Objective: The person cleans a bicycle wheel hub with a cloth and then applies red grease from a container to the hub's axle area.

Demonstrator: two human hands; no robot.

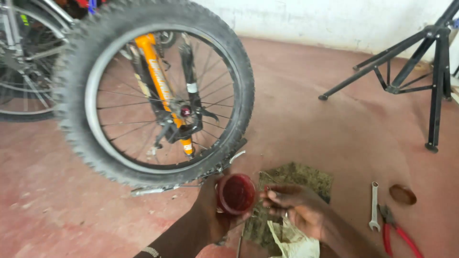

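Two hands near centre: left hand (210, 215) fingers grasp small red tub (236, 193), lid off, below knobby wheel (153, 91); right hand (299, 210) fingers loosely curled, empty, at tub rim. Grease looks not yet applied. Right: spanner (374, 206), pliers (399, 234) on floor.

Your hands had knobby front wheel (158, 91) looming close ahead, blocking forward reach. Open red floor (311, 110) stretched right of wheel. Black stand legs (430, 91) barred far right. Spanner (374, 206), pliers (399, 234), round lid (402, 194) cluttered near right. Cloth, perhaps rag (291, 241), lay underneath.
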